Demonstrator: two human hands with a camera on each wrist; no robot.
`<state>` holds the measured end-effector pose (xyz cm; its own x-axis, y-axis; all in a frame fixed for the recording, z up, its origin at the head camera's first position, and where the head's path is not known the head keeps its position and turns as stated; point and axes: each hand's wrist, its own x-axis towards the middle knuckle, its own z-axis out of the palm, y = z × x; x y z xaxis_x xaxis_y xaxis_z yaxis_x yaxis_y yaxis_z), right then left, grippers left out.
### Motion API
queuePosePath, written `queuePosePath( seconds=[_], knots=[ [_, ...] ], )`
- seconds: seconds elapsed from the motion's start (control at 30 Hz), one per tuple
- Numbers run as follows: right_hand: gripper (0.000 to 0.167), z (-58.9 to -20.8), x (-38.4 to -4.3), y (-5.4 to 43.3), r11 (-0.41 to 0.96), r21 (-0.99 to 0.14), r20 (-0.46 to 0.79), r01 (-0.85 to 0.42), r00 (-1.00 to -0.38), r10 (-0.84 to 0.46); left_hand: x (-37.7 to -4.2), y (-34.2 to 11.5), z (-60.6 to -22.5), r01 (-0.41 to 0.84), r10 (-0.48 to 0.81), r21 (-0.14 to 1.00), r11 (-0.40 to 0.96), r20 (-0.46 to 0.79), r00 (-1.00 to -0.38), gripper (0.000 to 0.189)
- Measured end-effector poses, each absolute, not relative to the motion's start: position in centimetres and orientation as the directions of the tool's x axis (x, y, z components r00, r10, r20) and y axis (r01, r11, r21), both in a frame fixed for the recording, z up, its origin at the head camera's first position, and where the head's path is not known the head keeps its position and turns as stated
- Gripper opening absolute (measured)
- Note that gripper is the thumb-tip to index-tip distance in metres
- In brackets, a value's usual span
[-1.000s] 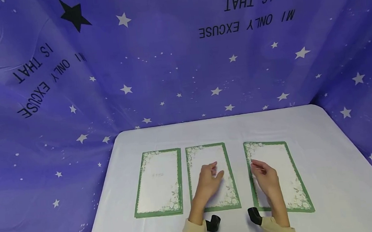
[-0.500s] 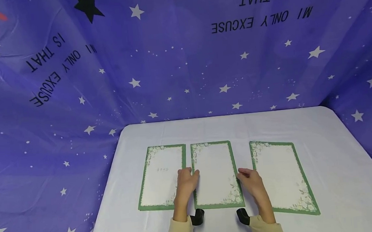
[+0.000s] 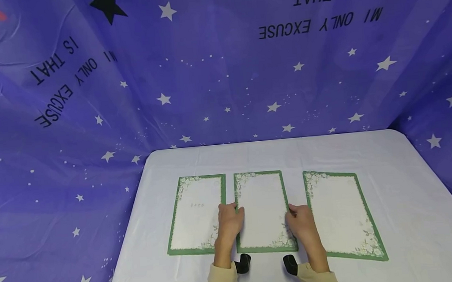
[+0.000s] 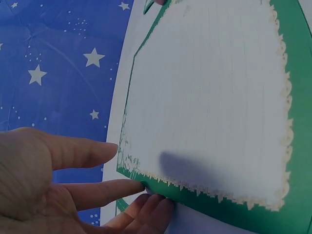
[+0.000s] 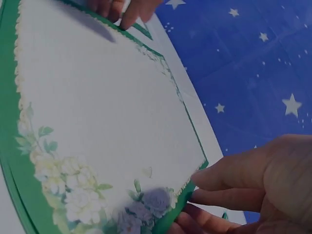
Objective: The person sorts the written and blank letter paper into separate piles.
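Observation:
A stack of green-bordered letter paper (image 3: 261, 213) lies in the middle of the white table, with pale flowers printed at its corners. My left hand (image 3: 231, 220) is at the stack's left edge. In the left wrist view its fingers (image 4: 109, 192) touch the green border from the side, and the thumb stays apart from the top sheet. On the opposite side, my right hand (image 3: 302, 223) pinches the right edge. The right wrist view shows its thumb (image 5: 229, 171) over the green border, with fingers partly hidden below.
Another green-bordered paper stack (image 3: 194, 223) with faint writing lies to the left. Farther right is similar paper (image 3: 343, 216), slightly turned. Black wrist devices (image 3: 242, 263) sit at both cuffs. A purple star-printed curtain (image 3: 221, 79) surrounds the white table (image 3: 271, 153).
Both hands have shifted left from above the middle and right papers to the middle stack's two side edges. The right thumb and fingers have closed on its edge. The head view has shifted slightly.

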<state>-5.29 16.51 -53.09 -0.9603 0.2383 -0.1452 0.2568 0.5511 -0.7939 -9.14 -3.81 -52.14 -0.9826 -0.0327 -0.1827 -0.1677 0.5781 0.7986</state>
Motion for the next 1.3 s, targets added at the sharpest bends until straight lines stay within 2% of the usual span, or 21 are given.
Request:
queuePosePath(
  seconds=[0.1,0.23,0.47,0.7,0.97,1.3],
  knots=[
    [0.038,-52.9,-5.2,16.1,0.590,-0.769,-0.110,0.245,-0.961,0.255,-9.1,-3.7,-52.2,-0.143,-0.021,0.803,0.579,-0.160,-0.987,0.040],
    [0.039,-52.7,-5.0,15.9,0.551,-0.794,-0.097,0.255,-0.949,0.300,-9.0,-4.0,-52.5,-0.129,-0.001,0.833,0.538,-0.152,-0.988,0.039],
    [0.042,-52.2,-4.6,17.1,0.349,-0.887,-0.209,0.303,-0.937,0.282,-9.0,-5.1,-52.6,-0.142,0.090,0.912,0.386,-0.191,-0.978,0.050],
    [0.051,-50.0,-4.0,18.9,0.168,-0.927,-0.300,0.334,-0.933,0.197,-8.8,-6.6,-49.9,-0.117,0.188,0.954,0.275,-0.173,-0.967,0.058],
    [0.054,-47.3,-3.6,19.2,0.174,-0.937,-0.277,0.304,-0.947,0.162,-8.4,-7.5,-47.2,-0.053,0.251,0.964,0.262,-0.121,-0.960,0.064],
    [0.054,-46.7,-3.8,17.7,0.274,-0.929,-0.215,0.249,-0.965,0.148,-8.6,-8.8,-47.7,-0.066,0.255,0.950,0.305,-0.148,-0.955,0.068]
  ],
)
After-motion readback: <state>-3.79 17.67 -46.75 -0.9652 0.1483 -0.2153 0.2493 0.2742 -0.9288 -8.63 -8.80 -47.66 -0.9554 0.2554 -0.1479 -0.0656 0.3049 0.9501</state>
